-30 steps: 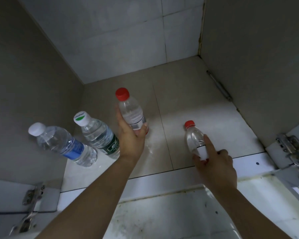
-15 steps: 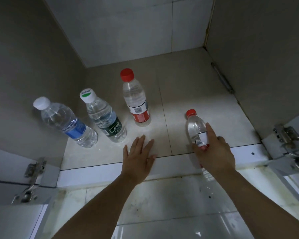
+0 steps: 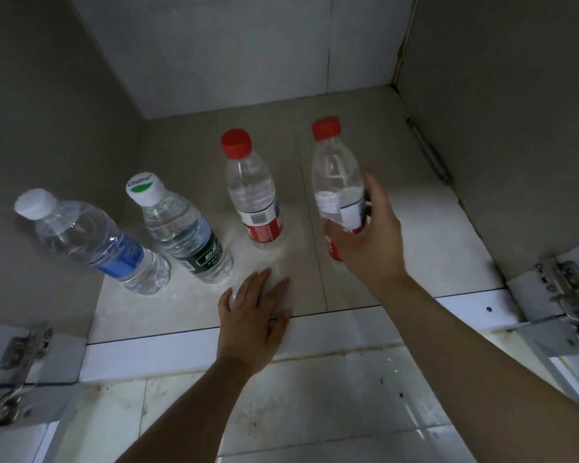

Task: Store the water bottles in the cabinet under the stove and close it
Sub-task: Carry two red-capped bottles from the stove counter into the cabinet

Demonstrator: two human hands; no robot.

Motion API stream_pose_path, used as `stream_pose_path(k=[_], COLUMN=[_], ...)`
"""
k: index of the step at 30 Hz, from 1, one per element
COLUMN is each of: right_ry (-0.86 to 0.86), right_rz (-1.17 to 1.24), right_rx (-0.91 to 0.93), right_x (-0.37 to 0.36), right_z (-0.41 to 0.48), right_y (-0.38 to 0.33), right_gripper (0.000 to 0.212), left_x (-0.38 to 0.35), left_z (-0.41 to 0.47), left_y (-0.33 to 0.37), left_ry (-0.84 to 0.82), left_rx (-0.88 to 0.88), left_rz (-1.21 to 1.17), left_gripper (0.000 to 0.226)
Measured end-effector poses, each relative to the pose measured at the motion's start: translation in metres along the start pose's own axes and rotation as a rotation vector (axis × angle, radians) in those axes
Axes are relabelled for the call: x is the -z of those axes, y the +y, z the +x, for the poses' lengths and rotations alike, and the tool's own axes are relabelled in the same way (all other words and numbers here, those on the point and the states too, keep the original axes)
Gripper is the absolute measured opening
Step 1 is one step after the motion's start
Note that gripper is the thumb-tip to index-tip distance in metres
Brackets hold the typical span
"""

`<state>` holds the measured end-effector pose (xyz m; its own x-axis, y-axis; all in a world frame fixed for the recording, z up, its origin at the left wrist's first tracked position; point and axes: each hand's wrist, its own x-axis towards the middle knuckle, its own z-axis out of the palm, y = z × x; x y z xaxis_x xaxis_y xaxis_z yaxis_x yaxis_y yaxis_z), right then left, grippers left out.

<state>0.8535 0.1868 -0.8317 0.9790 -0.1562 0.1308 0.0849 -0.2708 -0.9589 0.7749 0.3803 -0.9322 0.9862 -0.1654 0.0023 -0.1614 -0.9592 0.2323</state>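
Note:
Three water bottles stand in a row on the cabinet floor [image 3: 415, 235]: a blue-label bottle with a white cap [image 3: 91, 242] at left, a green-label bottle [image 3: 184, 235] beside it, and a red-cap bottle with a red label [image 3: 253, 192] in the middle. My right hand [image 3: 368, 238] grips a second red-cap bottle [image 3: 336, 175] around its lower half, lifted upright just right of that row. My left hand [image 3: 253, 324] lies flat, fingers spread, on the cabinet's front edge, in front of the standing red-cap bottle.
The cabinet is open, with tiled side walls and a back wall [image 3: 234, 55]. Metal door hinges sit at the left [image 3: 20, 345] and right [image 3: 562, 282] front corners. A white sill [image 3: 465, 305] borders the opening, and stained floor tiles [image 3: 315, 406] lie below.
My left hand let go of the middle red-cap bottle and drew back to the cabinet's front edge. My right hand lifted its bottle from the front edge further into the cabinet.

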Motion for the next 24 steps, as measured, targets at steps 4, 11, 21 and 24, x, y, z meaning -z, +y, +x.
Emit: stream_pose_path(k=[4,11,21,24], right_ry=[0.014,0.063,-0.088,-0.262], right_rz=[0.043,0.09,-0.35,-0.604], right_rx=[0.125,0.109,-0.067,-0.137], right_x=[-0.013,-0.013,0.019,0.041], right_z=[0.007,-0.011,-0.044,-0.06], right_y=[-0.008,0.004,-0.003,-0.014], right_gripper=[0.061,0.063,0.075,0.077], left_x=[-0.001,-0.002,0.019,0.051], left_z=[0.0,0.001,0.004,0.007], left_y=[-0.001,0.0,0.012,0.03], left_ry=[-0.003,-0.003,-0.26,-0.391], left_rx=[-0.001,0.002,0.058,0.122], left_rz=[0.003,0.014,0.016,0.067], left_gripper=[0.051,0.051,0.066,0.061])
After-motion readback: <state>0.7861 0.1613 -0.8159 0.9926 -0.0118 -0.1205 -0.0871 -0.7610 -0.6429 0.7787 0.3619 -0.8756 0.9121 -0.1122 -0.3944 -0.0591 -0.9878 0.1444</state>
